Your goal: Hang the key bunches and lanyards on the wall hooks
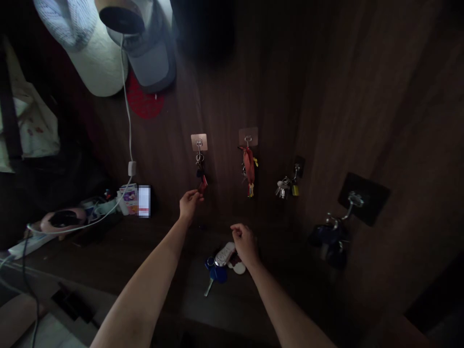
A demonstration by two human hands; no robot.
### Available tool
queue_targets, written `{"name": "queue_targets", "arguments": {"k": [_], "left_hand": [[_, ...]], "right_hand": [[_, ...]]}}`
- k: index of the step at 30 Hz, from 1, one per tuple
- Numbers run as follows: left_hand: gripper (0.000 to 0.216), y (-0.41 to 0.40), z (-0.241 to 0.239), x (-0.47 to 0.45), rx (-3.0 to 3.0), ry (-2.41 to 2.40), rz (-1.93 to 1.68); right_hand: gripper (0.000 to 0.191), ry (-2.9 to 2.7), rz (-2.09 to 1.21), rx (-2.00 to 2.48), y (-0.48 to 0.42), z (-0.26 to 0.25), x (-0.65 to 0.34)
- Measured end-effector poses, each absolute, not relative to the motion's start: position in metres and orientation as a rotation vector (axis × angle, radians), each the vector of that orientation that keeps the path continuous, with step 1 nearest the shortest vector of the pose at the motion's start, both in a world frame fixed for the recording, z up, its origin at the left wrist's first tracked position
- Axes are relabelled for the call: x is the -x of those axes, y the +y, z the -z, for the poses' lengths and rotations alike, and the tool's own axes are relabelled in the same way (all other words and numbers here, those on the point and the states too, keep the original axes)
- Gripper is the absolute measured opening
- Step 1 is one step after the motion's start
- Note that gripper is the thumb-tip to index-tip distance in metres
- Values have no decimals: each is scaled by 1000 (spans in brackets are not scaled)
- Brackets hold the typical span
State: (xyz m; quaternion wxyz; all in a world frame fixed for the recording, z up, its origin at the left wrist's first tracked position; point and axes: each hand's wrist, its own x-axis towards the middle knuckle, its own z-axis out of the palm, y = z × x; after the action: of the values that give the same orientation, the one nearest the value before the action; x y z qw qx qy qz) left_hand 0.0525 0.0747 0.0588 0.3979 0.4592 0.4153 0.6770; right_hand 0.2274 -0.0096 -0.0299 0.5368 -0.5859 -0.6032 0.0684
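Fig.: L hand (189,203) pinches small red tag (203,184) hanging from square metal hook (199,141); R hand (245,244) curled by blue-fob keys (216,271), grip unclear. Risk: hard tug may detach hook.

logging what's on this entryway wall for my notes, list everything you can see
wall hooks: four, two silvery and two black, in a row on the dark wood wall
hanging key bunches: four, reds, silver and dark blue, one per hook
loose key bunch: one, blue tag and pale remote, on the shelf
caps: two, white and grey, top left
white cable: one, running down the wall, left
left hand: one, bare, pinching the red tag of the first hanging bunch
right hand: one, bare, curled over the loose key bunch
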Motion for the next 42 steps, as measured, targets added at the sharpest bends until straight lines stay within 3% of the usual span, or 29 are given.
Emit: {"name": "queue_targets", "arguments": {"k": [11, 21, 28, 33, 42], "left_hand": [[26, 39, 1, -21, -1216, 1265, -1643], [24, 35, 18, -15, -1800, 1586, -1462], [35, 33, 21, -24, -2116, 1816, -1118], [31, 27, 16, -26, -2294, 1946, -826], [16, 22, 17, -21, -2169, 1488, -1161]], "right_hand": [[19, -1446, -135, 1386, -8, 33, -227], [20, -1465, -212, 1437, -11, 30, -226], [20, -1462, -248, 1462, -12, 28, -226], [20, -1458, -289, 1512, -13, 24, -225], [20, -1469, -299, 1504, -14, 24, -226]]}}
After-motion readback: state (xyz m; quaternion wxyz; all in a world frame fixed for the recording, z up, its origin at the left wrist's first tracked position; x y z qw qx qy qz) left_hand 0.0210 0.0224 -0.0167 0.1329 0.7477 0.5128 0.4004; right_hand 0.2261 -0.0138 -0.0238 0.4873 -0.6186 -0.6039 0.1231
